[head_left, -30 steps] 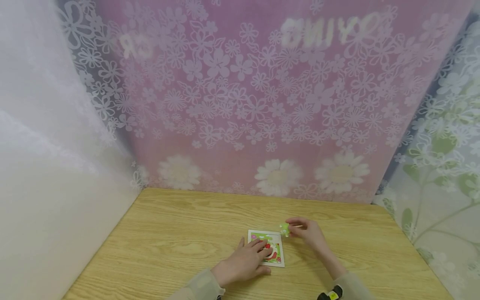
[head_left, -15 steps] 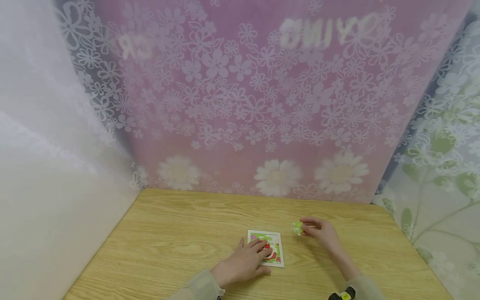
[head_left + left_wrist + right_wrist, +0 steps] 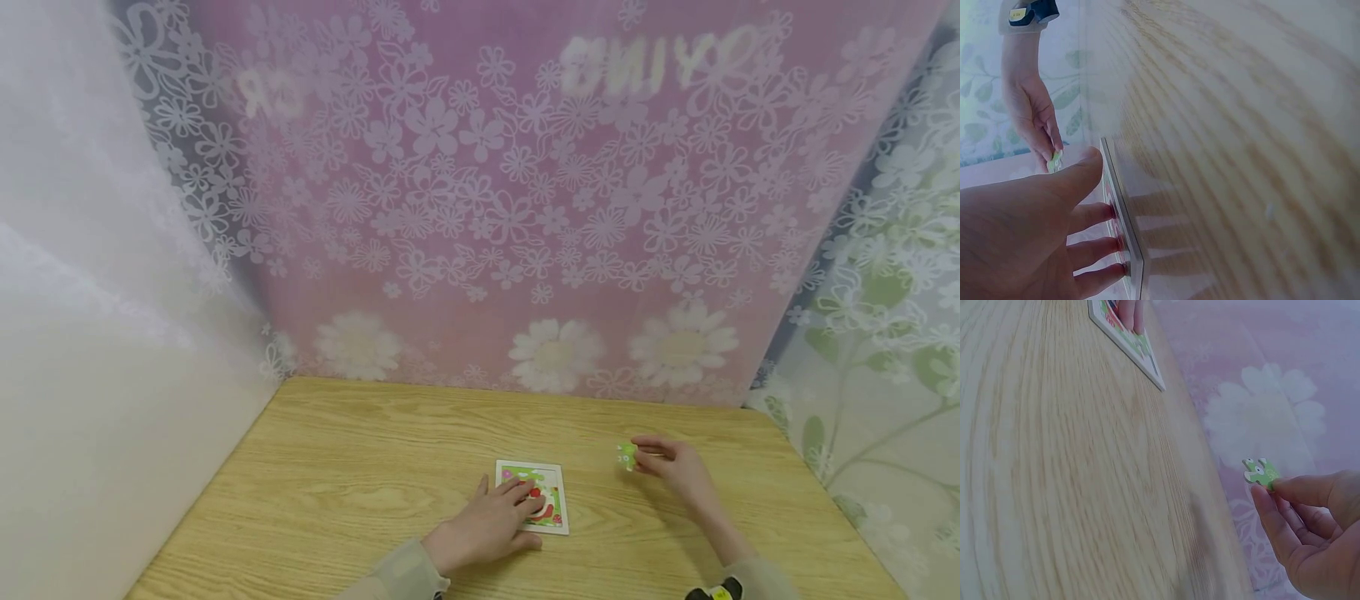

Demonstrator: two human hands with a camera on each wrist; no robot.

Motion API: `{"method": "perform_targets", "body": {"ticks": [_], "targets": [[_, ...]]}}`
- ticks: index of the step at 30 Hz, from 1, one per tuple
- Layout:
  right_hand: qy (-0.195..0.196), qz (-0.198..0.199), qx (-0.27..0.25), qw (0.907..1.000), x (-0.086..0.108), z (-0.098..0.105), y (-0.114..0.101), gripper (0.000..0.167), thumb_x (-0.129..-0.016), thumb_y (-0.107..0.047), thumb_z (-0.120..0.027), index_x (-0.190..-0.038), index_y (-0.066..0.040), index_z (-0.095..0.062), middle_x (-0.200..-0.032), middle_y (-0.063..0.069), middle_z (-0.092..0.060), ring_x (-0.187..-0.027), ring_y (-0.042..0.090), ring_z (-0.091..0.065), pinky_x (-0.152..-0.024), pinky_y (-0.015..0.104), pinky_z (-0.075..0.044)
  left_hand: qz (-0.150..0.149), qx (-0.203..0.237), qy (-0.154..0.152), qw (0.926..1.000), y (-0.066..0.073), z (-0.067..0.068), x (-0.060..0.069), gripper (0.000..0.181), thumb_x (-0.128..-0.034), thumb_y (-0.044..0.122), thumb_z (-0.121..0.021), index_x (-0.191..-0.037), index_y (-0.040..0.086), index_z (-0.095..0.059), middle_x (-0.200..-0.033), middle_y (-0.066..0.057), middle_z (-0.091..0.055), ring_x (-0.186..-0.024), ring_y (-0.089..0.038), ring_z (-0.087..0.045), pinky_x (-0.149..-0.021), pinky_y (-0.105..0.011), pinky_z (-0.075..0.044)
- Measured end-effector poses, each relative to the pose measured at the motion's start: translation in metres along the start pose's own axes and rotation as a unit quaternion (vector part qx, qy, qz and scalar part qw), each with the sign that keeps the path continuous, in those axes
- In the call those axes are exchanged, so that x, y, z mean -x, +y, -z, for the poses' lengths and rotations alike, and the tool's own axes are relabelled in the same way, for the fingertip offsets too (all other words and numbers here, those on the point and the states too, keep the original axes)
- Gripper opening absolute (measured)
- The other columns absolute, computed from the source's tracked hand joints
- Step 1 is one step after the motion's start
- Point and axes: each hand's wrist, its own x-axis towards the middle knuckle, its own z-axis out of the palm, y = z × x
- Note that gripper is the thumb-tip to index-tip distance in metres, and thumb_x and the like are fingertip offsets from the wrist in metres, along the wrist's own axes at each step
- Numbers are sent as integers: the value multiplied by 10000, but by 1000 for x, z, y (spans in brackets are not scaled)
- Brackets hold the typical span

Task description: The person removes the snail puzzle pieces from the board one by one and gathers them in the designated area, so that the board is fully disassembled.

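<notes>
Green puzzle piece [image 3: 626,456] sits pinched by its edge between thumb and fingers of the right hand [image 3: 681,475], raised above the table [image 3: 360,450], right of the white-rimmed tray [image 3: 564,510] and well apart from it. I see the left hand [image 3: 491,521] laid over the tray's left and middle, fingers spread, gripping nothing. From my end I judge that edge pinch sound: knobs and printed side stay visible. I'd want light pressure, lest the piece twist, and steady left fingertips, lest the tray slide.
</notes>
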Motion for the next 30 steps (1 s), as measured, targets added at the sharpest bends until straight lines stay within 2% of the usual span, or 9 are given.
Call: {"method": "perform_targets", "body": {"ticks": [10,16,23,30], "targets": [[207,98,209,9995,7,31,13,450,-975,-31,-656,-1346,183,-519,-1190,234,-671,-874,52,-710,-828,318,-599,-61,-66,-32,10000,-2,-5,-1,632,-987,541,-532,-1523,211,-478,-1594,-52,-408,-1464,-283,-387,-1084,-687,-350],[349,219,355,9985,8,48,18,446,-960,-3,-664,-1321,214,-518,-1157,261,-688,-843,31,-710,-798,295,-602,-69,-124,1,9999,-3,-7,-1,631,-987,541,-536,-1527,221,-472,-1594,-45,-408,-1468,-264,-381,-1084,-683,-351],[306,-26,611,9977,10,67,23,471,-978,-49,-656,-1351,195,-503,-1146,182,-707,-847,34,-711,-814,310,-599,-60,-130,-7,9999,-3,-6,-1,628,-989,540,-530,-1529,227,-465,-1597,-45,-404,-1471,-258,-375,-1088,-681,-348],[376,-25,1074,9935,11,77,31,471,-953,-34,-676,-1326,206,-516,-1145,274,-690,-829,-33,-660,-772,240,-586,-81,-178,4,9998,-2,-5,0,627,-988,548,-527,-1526,230,-469,-1592,-45,-410,-1465,-257,-384,-1077,-684,-360]]}}
